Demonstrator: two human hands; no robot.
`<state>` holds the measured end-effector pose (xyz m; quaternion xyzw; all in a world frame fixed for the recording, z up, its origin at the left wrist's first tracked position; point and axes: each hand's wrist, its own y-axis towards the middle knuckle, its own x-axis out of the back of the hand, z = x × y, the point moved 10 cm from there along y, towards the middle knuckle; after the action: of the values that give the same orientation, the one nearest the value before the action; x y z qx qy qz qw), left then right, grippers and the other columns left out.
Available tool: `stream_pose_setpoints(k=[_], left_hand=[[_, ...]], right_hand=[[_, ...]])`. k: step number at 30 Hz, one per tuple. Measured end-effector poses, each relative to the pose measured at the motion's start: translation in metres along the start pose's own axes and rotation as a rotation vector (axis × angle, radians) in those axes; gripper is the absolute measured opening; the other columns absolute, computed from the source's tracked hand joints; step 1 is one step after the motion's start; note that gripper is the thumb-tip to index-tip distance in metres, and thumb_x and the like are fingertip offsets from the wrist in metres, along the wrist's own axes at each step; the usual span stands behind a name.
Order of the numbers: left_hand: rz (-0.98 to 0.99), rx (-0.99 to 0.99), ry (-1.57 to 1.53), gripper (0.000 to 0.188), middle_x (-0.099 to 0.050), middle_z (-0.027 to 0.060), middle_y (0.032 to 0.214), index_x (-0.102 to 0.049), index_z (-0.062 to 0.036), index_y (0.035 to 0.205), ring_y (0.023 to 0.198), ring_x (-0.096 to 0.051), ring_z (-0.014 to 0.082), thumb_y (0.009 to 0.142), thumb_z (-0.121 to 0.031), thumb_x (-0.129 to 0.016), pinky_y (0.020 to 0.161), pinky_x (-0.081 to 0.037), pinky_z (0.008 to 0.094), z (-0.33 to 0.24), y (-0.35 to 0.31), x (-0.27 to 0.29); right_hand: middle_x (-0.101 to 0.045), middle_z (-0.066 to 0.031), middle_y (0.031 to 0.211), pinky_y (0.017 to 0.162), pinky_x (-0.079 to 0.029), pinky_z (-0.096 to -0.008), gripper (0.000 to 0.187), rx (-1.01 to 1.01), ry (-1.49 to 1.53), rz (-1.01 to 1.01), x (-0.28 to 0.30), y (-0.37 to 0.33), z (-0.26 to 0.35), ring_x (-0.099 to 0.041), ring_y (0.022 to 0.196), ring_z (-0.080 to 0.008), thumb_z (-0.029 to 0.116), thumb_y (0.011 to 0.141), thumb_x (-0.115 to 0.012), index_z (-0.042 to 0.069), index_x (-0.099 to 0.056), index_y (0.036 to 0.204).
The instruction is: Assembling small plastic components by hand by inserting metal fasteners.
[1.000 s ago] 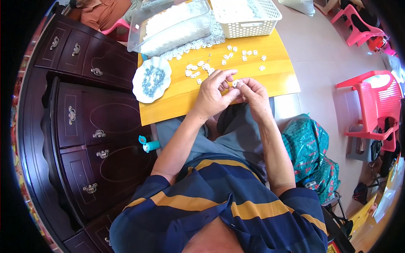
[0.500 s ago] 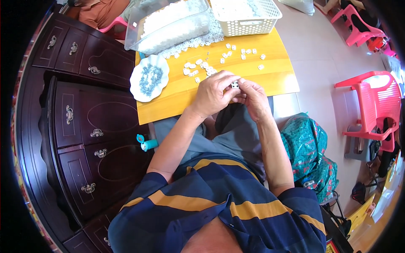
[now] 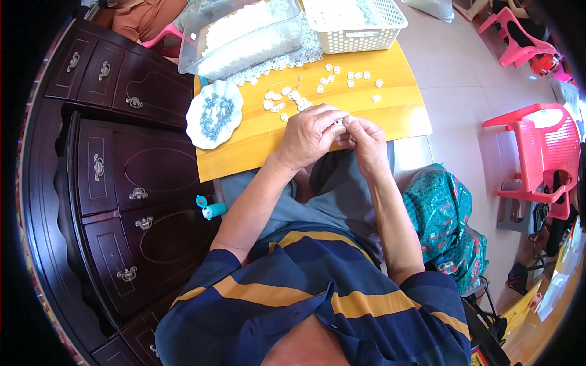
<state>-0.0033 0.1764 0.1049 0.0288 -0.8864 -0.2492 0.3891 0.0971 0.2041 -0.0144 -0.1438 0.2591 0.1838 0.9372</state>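
Near the table's front edge, my left hand and my right hand meet with fingers pinched together. Between their fingertips sits a small white piece with dark holes, mostly covered by the fingers. Just beyond my left hand lies a loose group of similar white pieces. More of them are scattered farther right on the yellow wooden table. To the left, a white scalloped dish carries many small blue-grey parts, too small to make out.
At the table's back stand a clear plastic bin full of white pieces and a cream perforated basket. Dark wooden drawers line the left. A green plastic bag and a pink chair are on the right.
The fingertips have closed further over the small white piece, so less of it shows. Both hands stay in nearly the same place.
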Motion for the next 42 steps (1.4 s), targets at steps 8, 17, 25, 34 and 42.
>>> stream_pose_setpoints(k=[8, 17, 25, 34, 42], left_hand=[[0.037, 0.217, -0.199, 0.014, -0.069, 0.0102, 0.089, -0.069, -0.0057, 0.097, 0.081, -0.068, 0.0301, 0.084, -0.011, -0.072, 0.070, -0.055, 0.0361, 0.009, 0.003, 0.000], [0.154, 0.228, -0.087, 0.012, -0.068, 0.0141, 0.081, -0.068, -0.0045, 0.095, 0.071, -0.067, 0.0310, 0.086, -0.012, -0.068, 0.065, -0.053, 0.0381, 0.021, 0.010, 0.004], [0.658, 0.285, 0.174, 0.016, -0.070, 0.0164, 0.081, -0.069, -0.0058, 0.091, 0.078, -0.069, 0.0356, 0.079, -0.007, -0.060, 0.073, -0.055, 0.0444, 0.049, 0.018, -0.008], [0.017, 0.177, -0.055, 0.039, -0.072, 0.0062, 0.101, -0.062, -0.0044, 0.129, 0.082, -0.065, 0.0108, 0.090, -0.008, -0.065, 0.077, -0.054, 0.0277, 0.055, 0.101, 0.084], [0.094, 0.314, 0.361, 0.012, -0.071, 0.0100, 0.090, -0.075, -0.0099, 0.089, 0.085, -0.069, 0.0307, 0.085, -0.018, -0.067, 0.076, -0.055, 0.0431, 0.123, 0.020, 0.058]], right_hand=[[-0.072, -0.0043, 0.085, 0.067, -0.053, -0.0226, 0.022, 0.015, 0.001, -0.034, 0.002, 0.002, 0.002, -0.065, 0.074, -0.0082, 0.022, 0.099, -0.063, 0.002, -0.072, 0.100], [-0.072, -0.0063, 0.089, 0.070, -0.053, -0.0237, 0.027, 0.001, -0.078, -0.013, 0.003, 0.003, 0.002, -0.065, 0.076, -0.0104, 0.025, 0.102, -0.058, 0.001, -0.070, 0.099], [-0.073, -0.0099, 0.094, 0.071, -0.054, -0.0243, 0.028, 0.059, -0.071, -0.109, 0.016, 0.003, 0.012, -0.067, 0.079, -0.0121, 0.026, 0.103, -0.055, 0.001, -0.068, 0.101], [-0.072, -0.0093, 0.093, 0.072, -0.053, -0.0244, 0.027, 0.057, -0.110, -0.101, 0.017, 0.006, 0.016, -0.066, 0.078, -0.0120, 0.025, 0.103, -0.055, 0.001, -0.068, 0.100], [-0.072, -0.0091, 0.093, 0.072, -0.053, -0.0237, 0.026, 0.056, -0.134, -0.096, 0.010, 0.004, 0.017, -0.065, 0.078, -0.0113, 0.024, 0.103, -0.056, 0.001, -0.068, 0.099]])
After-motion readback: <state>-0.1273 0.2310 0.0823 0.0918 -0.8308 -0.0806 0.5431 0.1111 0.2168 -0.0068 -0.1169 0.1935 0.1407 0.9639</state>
